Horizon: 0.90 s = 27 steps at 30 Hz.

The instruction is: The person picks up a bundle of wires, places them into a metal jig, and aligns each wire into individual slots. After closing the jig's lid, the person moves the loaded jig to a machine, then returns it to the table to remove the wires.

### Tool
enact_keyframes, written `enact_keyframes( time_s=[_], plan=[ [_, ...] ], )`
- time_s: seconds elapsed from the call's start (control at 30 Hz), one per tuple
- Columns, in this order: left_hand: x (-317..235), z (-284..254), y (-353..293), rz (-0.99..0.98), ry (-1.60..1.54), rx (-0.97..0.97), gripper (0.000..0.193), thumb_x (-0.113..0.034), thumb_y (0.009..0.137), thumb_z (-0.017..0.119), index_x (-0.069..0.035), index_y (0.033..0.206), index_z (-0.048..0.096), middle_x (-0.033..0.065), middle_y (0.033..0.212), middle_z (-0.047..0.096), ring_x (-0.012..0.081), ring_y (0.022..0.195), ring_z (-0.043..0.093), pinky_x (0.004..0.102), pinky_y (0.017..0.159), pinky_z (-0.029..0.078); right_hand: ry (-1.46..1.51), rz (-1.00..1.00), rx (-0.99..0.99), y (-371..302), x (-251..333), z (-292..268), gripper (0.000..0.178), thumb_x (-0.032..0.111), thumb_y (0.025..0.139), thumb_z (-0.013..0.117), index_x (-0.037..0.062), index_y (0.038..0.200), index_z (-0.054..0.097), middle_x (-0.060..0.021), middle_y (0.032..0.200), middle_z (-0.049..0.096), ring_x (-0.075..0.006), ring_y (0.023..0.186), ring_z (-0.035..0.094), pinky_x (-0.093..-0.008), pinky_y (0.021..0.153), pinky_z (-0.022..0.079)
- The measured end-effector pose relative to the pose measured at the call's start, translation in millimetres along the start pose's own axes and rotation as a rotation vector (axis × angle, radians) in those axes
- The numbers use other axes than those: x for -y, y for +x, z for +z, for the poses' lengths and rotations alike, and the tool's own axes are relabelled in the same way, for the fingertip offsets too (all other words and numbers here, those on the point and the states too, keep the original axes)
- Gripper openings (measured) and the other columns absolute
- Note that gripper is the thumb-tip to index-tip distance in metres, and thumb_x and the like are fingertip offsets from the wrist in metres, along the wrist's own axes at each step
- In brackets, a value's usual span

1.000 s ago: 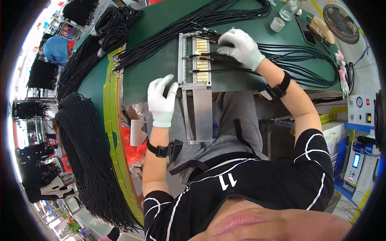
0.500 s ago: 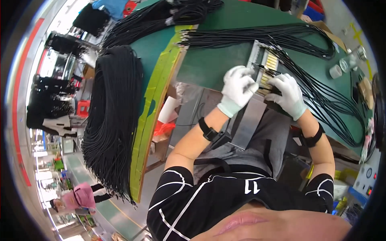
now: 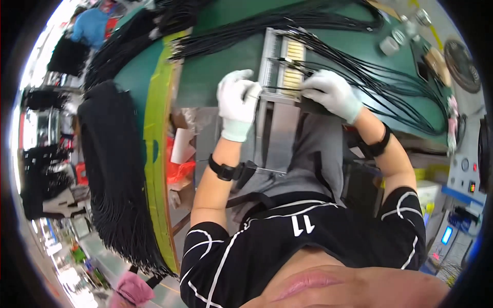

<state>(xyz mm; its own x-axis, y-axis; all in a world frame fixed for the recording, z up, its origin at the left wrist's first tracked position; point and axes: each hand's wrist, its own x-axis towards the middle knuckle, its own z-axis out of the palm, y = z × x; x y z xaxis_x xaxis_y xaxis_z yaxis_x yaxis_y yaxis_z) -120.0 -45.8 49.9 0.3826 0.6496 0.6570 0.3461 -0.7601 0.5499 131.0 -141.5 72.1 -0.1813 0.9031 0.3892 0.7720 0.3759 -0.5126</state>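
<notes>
My gloved left hand (image 3: 237,102) is beside the left edge of a metal fixture (image 3: 267,61), with thumb and fingers pinched together. A thin black cable (image 3: 280,89) runs across the fixture's near end, between that pinch and my right hand. On the fixture's right, my gloved right hand (image 3: 331,93) closes its fingers round the cable. Pale yellow blocks (image 3: 294,51) sit in a row along the fixture. Another black cable end (image 3: 287,60) lies across them farther up. The exact grip at the left fingertips is blurred.
Long black cables (image 3: 411,110) curve over the green table (image 3: 218,77) at right. More cables (image 3: 231,37) lie at the back. A thick black cable bundle (image 3: 110,164) hangs at left by a yellow-taped edge (image 3: 154,154). Clear jars (image 3: 390,45) stand far right.
The view has shifted, so the table appears farther left. My hands have moved apart to either side of the fixture, and a cable now stretches across its near end.
</notes>
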Motion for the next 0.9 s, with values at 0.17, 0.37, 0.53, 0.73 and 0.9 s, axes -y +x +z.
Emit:
enact_keyframes(
  time_s=[0.17, 0.37, 0.53, 0.73, 0.9],
  plan=[
    [10, 15, -7, -0.073, 0.082, 0.085, 0.011, -0.011, 0.088, 0.067, -0.003, 0.095, 0.07, 0.0124, 0.105, 0.069, 0.0281, 0.102, 0.062, 0.0366, 0.091, 0.049, -0.282, 0.019, -0.001, 0, 0, -10, 0.01, 0.015, 0.077, 0.072, 0.0098, 0.083, 0.067, -0.0057, 0.08, 0.062, -0.0279, 0.082, 0.059, -0.0387, 0.075, 0.047],
    [3, 13, -13, -0.046, 0.039, 0.081, 0.014, -0.012, 0.091, 0.062, -0.005, 0.099, 0.071, 0.0117, 0.1, 0.07, 0.03, 0.097, 0.064, 0.0377, 0.094, 0.047, -0.382, 0.01, 0.016, -7, 4, -7, 0.012, 0.02, 0.077, 0.071, 0.0133, 0.078, 0.062, -0.0032, 0.077, 0.057, -0.0248, 0.082, 0.056, -0.0375, 0.074, 0.044],
    [4, 12, -14, -0.059, 0.054, 0.095, 0.015, -0.012, 0.092, 0.061, -0.006, 0.102, 0.071, 0.012, 0.1, 0.07, 0.0306, 0.097, 0.064, 0.0396, 0.099, 0.045, -0.43, 0.006, 0.048, -8, 8, -9, 0.011, 0.02, 0.077, 0.07, 0.0133, 0.079, 0.061, -0.0031, 0.079, 0.058, -0.0244, 0.083, 0.056, -0.038, 0.074, 0.044],
    [7, 20, -10, -0.089, 0.011, 0.121, 0.02, -0.02, 0.09, 0.064, -0.011, 0.106, 0.072, 0.0126, 0.109, 0.068, 0.0316, 0.106, 0.061, 0.0415, 0.102, 0.042, -0.422, -0.004, 0.024, -8, 5, -13, 0.009, 0.015, 0.075, 0.071, 0.012, 0.078, 0.062, -0.0037, 0.076, 0.057, -0.0263, 0.08, 0.056, -0.0389, 0.073, 0.045],
    [-11, 21, -2, 0.124, 0.171, 0.217, 0.036, -0.046, 0.077, 0.073, -0.023, 0.106, 0.076, 0.0177, 0.127, 0.06, 0.0413, 0.122, 0.048, 0.052, 0.106, 0.036, -0.379, -0.04, 0.006, 3, 9, -6, 0.009, 0.015, 0.076, 0.07, 0.0105, 0.079, 0.063, -0.0055, 0.077, 0.058, -0.0279, 0.082, 0.056, -0.0402, 0.074, 0.045]
  ],
)
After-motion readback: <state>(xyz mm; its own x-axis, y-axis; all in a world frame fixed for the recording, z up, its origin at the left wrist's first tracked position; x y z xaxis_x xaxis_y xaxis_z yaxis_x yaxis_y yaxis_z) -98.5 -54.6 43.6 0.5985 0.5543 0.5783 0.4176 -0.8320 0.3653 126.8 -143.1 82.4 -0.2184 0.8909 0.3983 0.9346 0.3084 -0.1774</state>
